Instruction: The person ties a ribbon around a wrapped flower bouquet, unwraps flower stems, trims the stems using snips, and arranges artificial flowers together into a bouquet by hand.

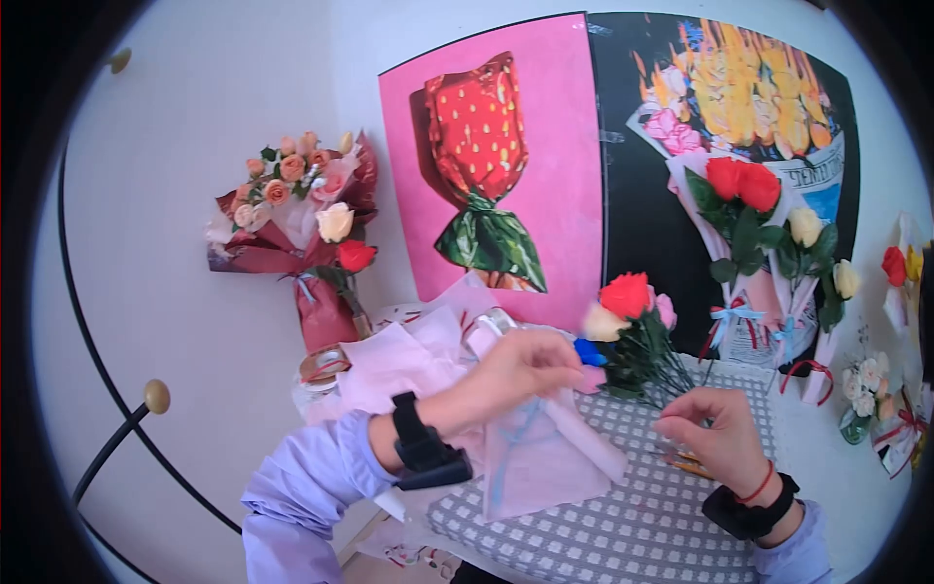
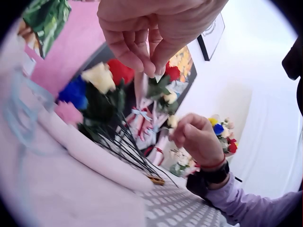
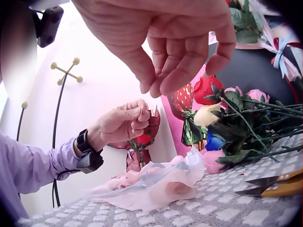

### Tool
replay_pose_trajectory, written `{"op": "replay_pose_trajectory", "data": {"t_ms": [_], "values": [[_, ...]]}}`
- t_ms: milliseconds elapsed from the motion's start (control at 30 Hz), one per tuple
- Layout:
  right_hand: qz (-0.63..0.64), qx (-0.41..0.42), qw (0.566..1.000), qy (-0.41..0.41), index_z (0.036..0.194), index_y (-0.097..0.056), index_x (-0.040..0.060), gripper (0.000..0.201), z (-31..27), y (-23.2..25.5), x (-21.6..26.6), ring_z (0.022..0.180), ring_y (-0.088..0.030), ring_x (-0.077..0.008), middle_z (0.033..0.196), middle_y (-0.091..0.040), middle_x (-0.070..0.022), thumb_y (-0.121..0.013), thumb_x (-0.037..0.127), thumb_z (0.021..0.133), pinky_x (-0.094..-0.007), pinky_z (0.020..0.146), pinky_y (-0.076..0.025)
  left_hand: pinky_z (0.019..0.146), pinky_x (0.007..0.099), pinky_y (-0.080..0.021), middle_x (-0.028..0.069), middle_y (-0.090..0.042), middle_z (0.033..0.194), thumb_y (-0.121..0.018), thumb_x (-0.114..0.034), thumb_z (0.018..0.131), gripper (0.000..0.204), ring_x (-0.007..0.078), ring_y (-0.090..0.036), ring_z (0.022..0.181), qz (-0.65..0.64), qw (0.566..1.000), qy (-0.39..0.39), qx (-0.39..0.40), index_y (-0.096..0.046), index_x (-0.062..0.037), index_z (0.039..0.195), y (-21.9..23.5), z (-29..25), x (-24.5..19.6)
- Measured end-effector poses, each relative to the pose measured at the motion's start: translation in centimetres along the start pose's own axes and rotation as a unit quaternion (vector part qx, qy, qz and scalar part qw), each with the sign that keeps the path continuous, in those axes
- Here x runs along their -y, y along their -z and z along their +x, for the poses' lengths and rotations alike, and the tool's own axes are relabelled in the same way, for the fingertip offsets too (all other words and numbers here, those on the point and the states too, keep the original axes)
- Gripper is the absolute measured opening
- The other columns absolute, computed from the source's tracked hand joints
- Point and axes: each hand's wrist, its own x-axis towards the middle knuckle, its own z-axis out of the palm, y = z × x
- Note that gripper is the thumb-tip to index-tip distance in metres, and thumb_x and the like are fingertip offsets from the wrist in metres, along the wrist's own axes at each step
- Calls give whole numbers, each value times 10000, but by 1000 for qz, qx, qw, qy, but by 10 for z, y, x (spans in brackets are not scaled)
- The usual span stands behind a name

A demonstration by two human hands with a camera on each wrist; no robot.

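My left hand (image 1: 535, 368) is raised over pale pink wrapping paper (image 1: 530, 477). Thumb and fingertips pinch a small white pointed piece (image 2: 159, 77), mostly hidden by the fingers. To the right, my right hand (image 1: 720, 438) hovers above the checked tablecloth, its thumb tip against bent fingers. I cannot tell whether anything thin lies between them. Behind the hands, a bunch of artificial roses lies on its side, with a red rose (image 1: 626, 294), a cream rose (image 3: 207, 115), and blue and pink blooms. Its green stems (image 1: 671, 375) point toward the right hand.
Yellow-handled snips (image 3: 284, 183) lie on the grey-and-white tablecloth (image 1: 593, 530) below the right hand. More pink paper (image 1: 409, 360) and a brown roll (image 1: 326, 364) cover the table's left. Wrapped bouquets (image 1: 331, 282) stand at the left and right back, before two posters (image 1: 564, 224).
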Motion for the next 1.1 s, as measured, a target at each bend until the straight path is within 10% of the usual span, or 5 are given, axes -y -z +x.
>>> {"op": "replay_pose_trajectory", "data": {"t_ms": [267,633,767,933,1100], "values": [[-22,34,999,-35,734,-641,-17,103,4,3,-8,529,-524,-49,597,-608,-35,-652,85,725,-194,485,-405,559,237,-430,30,-586,633,-605,-51,722,90,74,-530,600,446,852,111,-251,-631,22,770,160,-78,17],[-38,76,995,-58,735,-641,-16,136,5,3,-9,531,-538,-61,597,-614,-44,-631,118,754,-204,503,-418,629,413,-474,171,-607,702,-590,-109,637,122,332,-589,664,667,653,250,-258,-671,-63,717,264,-163,80],[-52,77,994,-64,742,-643,-17,136,5,4,-14,535,-546,-61,597,-617,-44,-632,118,756,-205,503,-421,557,373,-480,155,-606,631,-628,-106,587,112,289,-596,574,666,666,211,-261,-662,-41,672,277,-186,90],[-55,82,993,-68,741,-645,-13,127,5,3,-16,534,-555,-64,596,-620,-45,-632,113,753,-206,502,-423,461,261,-448,88,-570,505,-677,-100,520,102,155,-564,453,402,814,339,-247,-634,-22,569,254,-190,65],[-82,77,992,-56,737,-647,-7,128,4,4,-17,529,-565,-77,590,-621,-55,-636,120,744,-211,507,-429,526,319,-474,102,-595,565,-682,-139,533,109,221,-588,529,508,754,343,-238,-656,-57,599,238,-193,73]]}}
